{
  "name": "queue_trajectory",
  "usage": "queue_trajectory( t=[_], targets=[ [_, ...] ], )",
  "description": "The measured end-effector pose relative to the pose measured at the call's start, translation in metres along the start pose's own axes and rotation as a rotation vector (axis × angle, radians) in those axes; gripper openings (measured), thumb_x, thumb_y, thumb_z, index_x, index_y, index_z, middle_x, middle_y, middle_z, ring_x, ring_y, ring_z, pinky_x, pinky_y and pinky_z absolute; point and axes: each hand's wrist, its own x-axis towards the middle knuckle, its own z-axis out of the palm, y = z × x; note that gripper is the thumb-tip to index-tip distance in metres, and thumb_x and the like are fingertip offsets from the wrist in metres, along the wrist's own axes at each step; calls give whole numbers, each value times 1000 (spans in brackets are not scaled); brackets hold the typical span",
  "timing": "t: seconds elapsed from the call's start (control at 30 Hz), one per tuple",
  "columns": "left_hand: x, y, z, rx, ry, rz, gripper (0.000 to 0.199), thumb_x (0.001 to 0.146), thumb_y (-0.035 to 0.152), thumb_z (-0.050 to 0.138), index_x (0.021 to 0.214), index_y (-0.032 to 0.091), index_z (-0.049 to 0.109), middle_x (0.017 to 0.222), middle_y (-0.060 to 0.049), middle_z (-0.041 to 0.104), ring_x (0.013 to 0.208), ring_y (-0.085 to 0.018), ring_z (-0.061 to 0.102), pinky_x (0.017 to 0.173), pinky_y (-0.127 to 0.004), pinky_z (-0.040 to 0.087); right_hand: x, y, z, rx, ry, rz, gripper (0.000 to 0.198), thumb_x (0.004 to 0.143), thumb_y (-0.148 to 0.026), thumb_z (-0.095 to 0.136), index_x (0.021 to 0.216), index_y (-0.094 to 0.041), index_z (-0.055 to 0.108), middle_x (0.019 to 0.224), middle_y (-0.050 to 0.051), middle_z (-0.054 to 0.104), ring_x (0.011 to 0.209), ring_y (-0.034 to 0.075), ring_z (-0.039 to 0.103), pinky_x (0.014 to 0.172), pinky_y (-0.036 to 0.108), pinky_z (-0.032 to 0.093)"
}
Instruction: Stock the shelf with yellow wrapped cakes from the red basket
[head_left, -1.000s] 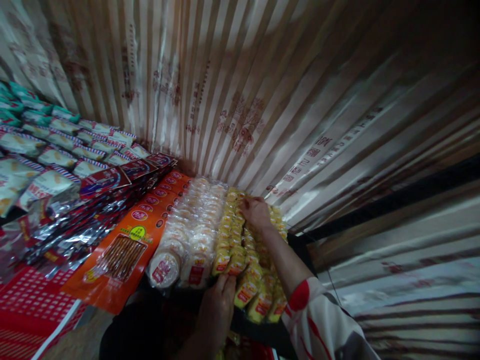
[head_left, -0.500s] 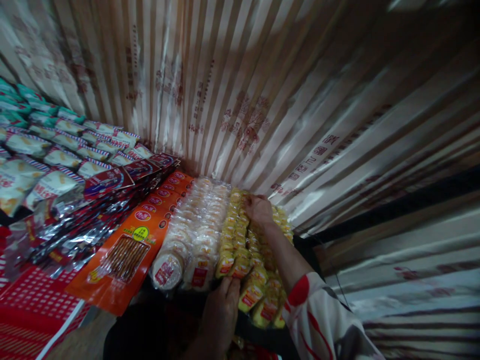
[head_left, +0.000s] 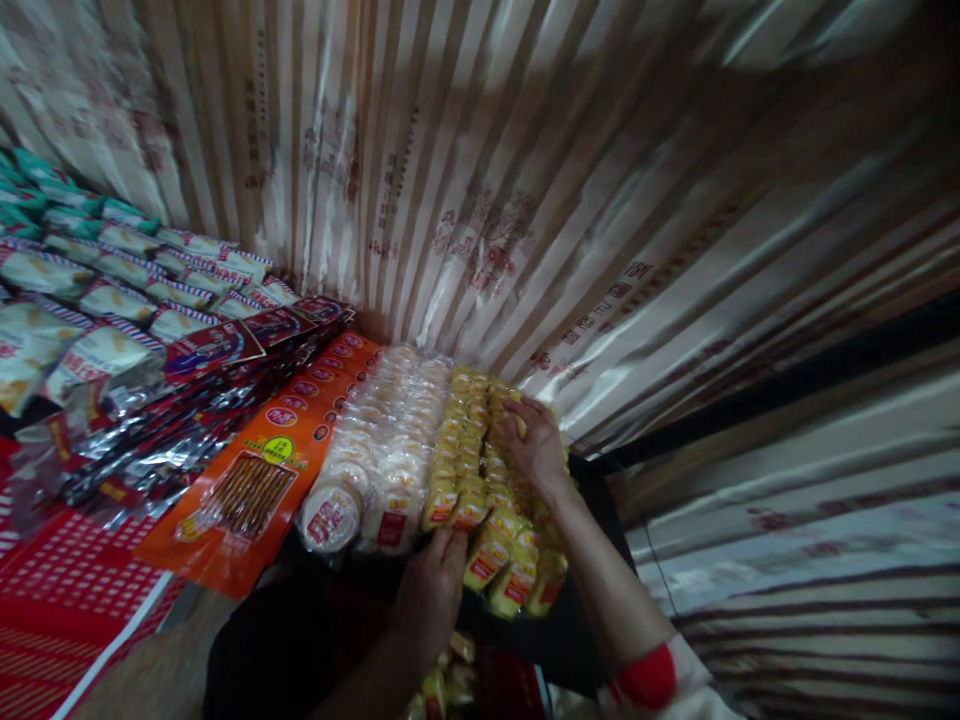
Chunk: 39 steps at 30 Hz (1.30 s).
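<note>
Small yellow wrapped snack packets [head_left: 488, 556] stand in tight rows on a dark surface. My left hand [head_left: 433, 582] is at their front edge, its fingers pinched together against the lower end of a front packet. Over the rear part of the same rows lies my right hand [head_left: 534, 445], fingers curled down onto the yellow packets; its fingertips are partly hidden and slightly blurred. Just left of these rows stand round white snacks in clear wrappers [head_left: 394, 515], which neither hand touches.
An orange bag of brown sticks [head_left: 251, 490], dark red shiny packets [head_left: 217, 350] and white chip-like bags [head_left: 101, 365] spread leftward. A red basket [head_left: 90, 590] is at lower left. More yellow packets [head_left: 450, 680] lie below. Striped printed sheeting [head_left: 480, 200] rises behind.
My right hand has come slightly forward from the back of the yellow rows. The right-hand yellow rows sit closer together. My left hand stays at the front edge; the view has shifted slightly.
</note>
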Motion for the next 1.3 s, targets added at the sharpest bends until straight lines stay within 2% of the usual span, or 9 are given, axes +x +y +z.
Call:
queue_trajectory(
  t=[0.13, 0.23, 0.37, 0.47, 0.63, 0.83, 1.0, 1.3],
  targets=[
    [3, 3, -7, 42, -2, 23, 35, 89, 12, 33, 111, 20, 58, 100, -6, 65, 85, -13, 64, 80, -22, 52, -56, -12, -37, 81, 37, 39, 31, 85, -38, 47, 99, -19, 67, 104, 9, 64, 107, 22, 54, 93, 40, 44],
    [4, 4, -13, 73, -26, 61, 36, 87, 9, 33, 111, 18, 58, 102, -7, 64, 89, -14, 63, 82, -25, 52, -105, -23, -56, 99, 42, 49, 27, 86, -37, 49, 100, -22, 66, 105, 7, 64, 106, 21, 53, 93, 40, 44],
    [4, 3, -17, 93, -35, 115, 37, 87, 7, 32, 113, 17, 56, 103, -7, 63, 91, -14, 62, 83, -26, 53, -159, -39, -62, 40, 15, 9, 24, 86, -34, 52, 103, -21, 63, 100, 6, 66, 105, 23, 52, 91, 45, 43],
    [5, 3, -16, 86, -10, 126, 37, 87, 8, 31, 113, 15, 57, 102, -8, 63, 92, -14, 62, 84, -26, 52, -182, -49, -60, -27, 40, 6, 23, 85, -33, 53, 104, -23, 63, 104, 7, 64, 105, 25, 50, 91, 46, 42],
    [8, 8, -19, 87, -36, 89, 35, 86, 9, 31, 108, 12, 59, 93, -9, 64, 85, -15, 62, 80, -27, 53, -192, -58, -53, -90, 36, 5, 25, 84, -35, 54, 106, -23, 60, 105, 8, 60, 107, 26, 47, 91, 46, 41],
    [8, 17, -27, 112, -38, 63, 32, 86, 14, 35, 107, 11, 59, 93, -9, 63, 85, -16, 62, 79, -27, 52, -184, -57, -44, -138, 23, -13, 26, 85, -36, 53, 105, -21, 57, 105, 9, 59, 110, 26, 46, 94, 45, 38],
    [8, 19, -30, 136, -23, 55, 33, 86, 15, 35, 108, 11, 59, 94, -9, 63, 85, -17, 62, 79, -28, 52, -178, -53, -43, -191, 52, 0, 35, 84, -41, 52, 109, -17, 53, 105, 10, 61, 112, 26, 44, 94, 44, 36],
    [7, 22, -32, 150, 22, 78, 35, 82, 12, 35, 107, 12, 60, 95, -10, 64, 84, -17, 62, 78, -28, 53, -173, -52, -39, -161, -46, 83, 45, 84, -45, 49, 119, -18, 50, 114, 12, 60, 119, 28, 40, 97, 49, 33]
  ],
)
